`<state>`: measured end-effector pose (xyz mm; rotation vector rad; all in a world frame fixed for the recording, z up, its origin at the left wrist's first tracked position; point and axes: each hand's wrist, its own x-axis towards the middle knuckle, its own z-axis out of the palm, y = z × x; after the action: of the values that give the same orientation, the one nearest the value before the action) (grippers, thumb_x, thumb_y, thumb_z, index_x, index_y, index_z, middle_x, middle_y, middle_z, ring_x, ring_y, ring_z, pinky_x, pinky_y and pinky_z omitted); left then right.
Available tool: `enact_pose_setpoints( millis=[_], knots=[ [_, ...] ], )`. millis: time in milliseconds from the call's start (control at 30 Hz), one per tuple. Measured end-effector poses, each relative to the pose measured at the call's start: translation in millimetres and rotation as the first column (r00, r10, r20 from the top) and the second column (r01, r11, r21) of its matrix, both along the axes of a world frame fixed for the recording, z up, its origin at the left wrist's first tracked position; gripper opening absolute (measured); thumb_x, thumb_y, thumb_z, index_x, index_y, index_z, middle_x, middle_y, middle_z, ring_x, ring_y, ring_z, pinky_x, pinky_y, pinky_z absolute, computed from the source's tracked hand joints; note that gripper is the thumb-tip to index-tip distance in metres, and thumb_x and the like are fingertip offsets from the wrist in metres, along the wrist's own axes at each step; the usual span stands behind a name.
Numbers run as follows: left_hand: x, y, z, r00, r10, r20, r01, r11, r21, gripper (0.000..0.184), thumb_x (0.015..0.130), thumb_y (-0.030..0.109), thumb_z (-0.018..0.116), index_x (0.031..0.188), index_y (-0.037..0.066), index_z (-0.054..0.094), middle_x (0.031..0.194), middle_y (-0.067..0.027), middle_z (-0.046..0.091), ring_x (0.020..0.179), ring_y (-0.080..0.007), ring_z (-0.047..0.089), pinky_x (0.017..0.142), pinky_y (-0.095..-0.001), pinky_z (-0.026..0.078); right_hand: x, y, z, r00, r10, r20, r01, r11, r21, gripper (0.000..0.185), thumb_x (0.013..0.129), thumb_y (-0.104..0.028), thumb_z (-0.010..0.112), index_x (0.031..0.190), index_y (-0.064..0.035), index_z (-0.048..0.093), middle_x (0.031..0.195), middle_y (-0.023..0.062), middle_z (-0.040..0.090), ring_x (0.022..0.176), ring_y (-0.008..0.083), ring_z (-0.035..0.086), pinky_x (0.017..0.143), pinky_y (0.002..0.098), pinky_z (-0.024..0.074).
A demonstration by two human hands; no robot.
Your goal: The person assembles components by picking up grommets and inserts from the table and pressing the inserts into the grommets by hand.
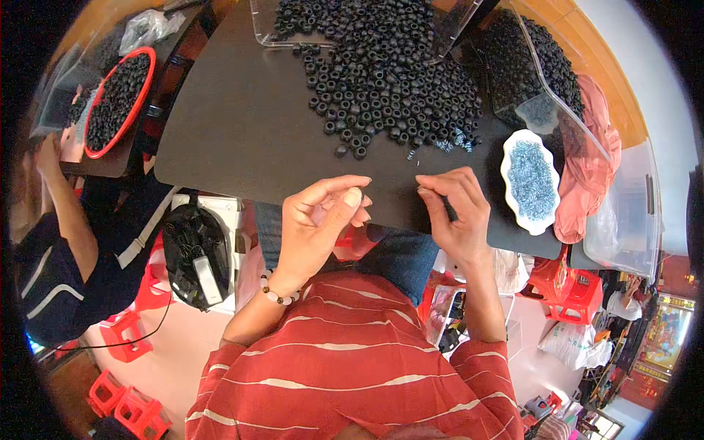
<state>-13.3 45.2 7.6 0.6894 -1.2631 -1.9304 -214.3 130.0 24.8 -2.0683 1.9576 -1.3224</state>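
My left hand [320, 216] is at the table's near edge, its fingers curled and the thumb pressed towards them. What it holds, if anything, I cannot make out. Opposite it, my right hand [460, 209] has thumb and index fingertips drawn close in a pinch; anything between them is too small to name. Beyond both hands spreads a large heap of small black round pieces with holes [396, 88]. A few tiny bluish coil-like pieces [462, 141] lie at the heap's near edge. To the right, a white scalloped dish [507, 176] holds many tiny blue pieces [533, 180].
Clear plastic bins [543, 66] with more black pieces stand at the back right, beside a pink cloth [587, 161]. At left, another person's arm [70, 213] is near a red-rimmed basket [152, 73] of black pieces. Red stools [139, 414] stand on the floor.
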Motion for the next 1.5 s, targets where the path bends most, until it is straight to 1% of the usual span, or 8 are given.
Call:
enact_pose_setpoints(
  millis=[167, 467, 567, 633, 667, 733, 867, 1500],
  knots=[
    [-2.4, -0.7, 0.4, 1.0, 0.021, -0.01, -0.021, 1.0, -0.004, 0.027, 0.089, 0.011, 0.065, 0.113, -0.002, 0.063, 0.083, -0.0034, 0.065, 0.073, -0.0081, 0.06, 0.068, -0.022, 0.051, -0.9, 0.4, -4.4, 1.0, -0.019, 0.003, 0.019, 1.0, -0.008, 0.023, 0.073, 0.005, 0.069, 0.093, -0.005, 0.067, 0.079, 0.0081, 0.064, 0.073, 0.0253, 0.058, 0.065, 0.0334, 0.0472],
    [-14.8, -30.7, 0.8, 0.959, 0.259, 0.115, -0.137, 0.778, -0.613, 0.016, 0.086, 0.01, 0.069, 0.097, 0.0, 0.069, 0.071, 0.0001, 0.055, 0.063, -0.0041, 0.05, 0.055, -0.0196, 0.04, 38.5, 62.1, -33.6, 0.954, 0.298, 0.022, -0.297, 0.954, -0.045, 0.022, 0.07, -0.023, 0.08, 0.083, -0.0093, 0.069, 0.074, 0.0027, 0.065, 0.062, 0.0209, 0.059, 0.056, 0.0333, 0.0475],
    [-22.1, -36.2, -5.5, 0.977, 0.198, 0.083, -0.145, 0.894, -0.423, 0.016, 0.084, 0.01, 0.07, 0.097, 0.0, 0.069, 0.07, -0.0005, 0.055, 0.059, -0.004, 0.048, 0.051, -0.0203, 0.039, 44.2, 92.9, -82.1, 0.97, 0.213, 0.119, -0.22, 0.975, 0.044, 0.02, 0.074, -0.024, 0.077, 0.082, -0.0077, 0.068, 0.074, 0.0048, 0.064, 0.063, 0.0244, 0.058, 0.059, 0.0339, 0.0479],
    [-24.7, -34.4, -8.6, 0.966, 0.232, 0.111, -0.166, 0.892, -0.42, 0.015, 0.083, 0.013, 0.071, 0.092, 0.001, 0.07, 0.066, -0.0004, 0.055, 0.056, -0.0035, 0.046, 0.048, -0.0202, 0.036, 27.4, 117.7, -145.6, 0.958, -0.161, 0.238, 0.127, 0.98, 0.153, 0.014, 0.076, -0.015, 0.072, 0.076, -0.0038, 0.064, 0.066, 0.0045, 0.06, 0.058, 0.0224, 0.056, 0.057, 0.0324, 0.0472],
    [-24.3, -34.5, -12.9, 0.955, 0.264, 0.138, -0.169, 0.863, -0.477, 0.015, 0.083, 0.014, 0.072, 0.09, 0.001, 0.07, 0.066, 0.0001, 0.054, 0.055, -0.0034, 0.045, 0.048, -0.02, 0.036, 15.7, 125.9, -174.5, 0.897, -0.339, 0.283, 0.285, 0.934, 0.215, 0.012, 0.077, -0.01, 0.07, 0.073, -0.0018, 0.063, 0.062, 0.0044, 0.058, 0.056, 0.0214, 0.055, 0.056, 0.0317, 0.0469],
    [-23.5, -32.6, -10.3, 0.929, 0.317, 0.191, -0.165, 0.817, -0.552, 0.015, 0.083, 0.017, 0.072, 0.086, 0.002, 0.07, 0.064, 0.0011, 0.055, 0.054, -0.0036, 0.044, 0.048, -0.0199, 0.035, -6.3, 124.1, -209.4, 0.35, -0.772, 0.531, 0.435, 0.636, 0.638, 0.008, 0.078, -0.009, 0.066, 0.077, -0.001, 0.064, 0.068, 0.0077, 0.062, 0.064, 0.024, 0.059, 0.061, 0.0344, 0.0488],
    [-27.3, -29.6, -2.7, 0.912, 0.349, 0.213, -0.128, 0.738, -0.662, 0.014, 0.082, 0.016, 0.073, 0.086, 0.002, 0.07, 0.065, 0.0, 0.057, 0.053, -0.0041, 0.046, 0.048, -0.0199, 0.036, -63.1, 84.0, -257.7, -0.081, -0.756, 0.649, 0.394, 0.574, 0.718, 0.009, 0.078, -0.009, 0.066, 0.078, -0.0011, 0.064, 0.069, 0.0081, 0.062, 0.065, 0.0243, 0.059, 0.062, 0.0348, 0.0488],
    [-29.0, -26.1, 3.3, 0.869, 0.397, 0.296, -0.089, 0.713, -0.695, 0.013, 0.082, 0.014, 0.072, 0.088, 0.002, 0.07, 0.07, -0.0028, 0.061, 0.059, -0.006, 0.053, 0.052, -0.0204, 0.042, -92.4, 15.4, -295.9, -0.118, -0.726, 0.677, 0.432, 0.576, 0.694, 0.01, 0.08, -0.011, 0.064, 0.083, -0.0016, 0.064, 0.073, 0.0103, 0.062, 0.069, 0.0261, 0.059, 0.064, 0.0364, 0.0489]
  ],
)
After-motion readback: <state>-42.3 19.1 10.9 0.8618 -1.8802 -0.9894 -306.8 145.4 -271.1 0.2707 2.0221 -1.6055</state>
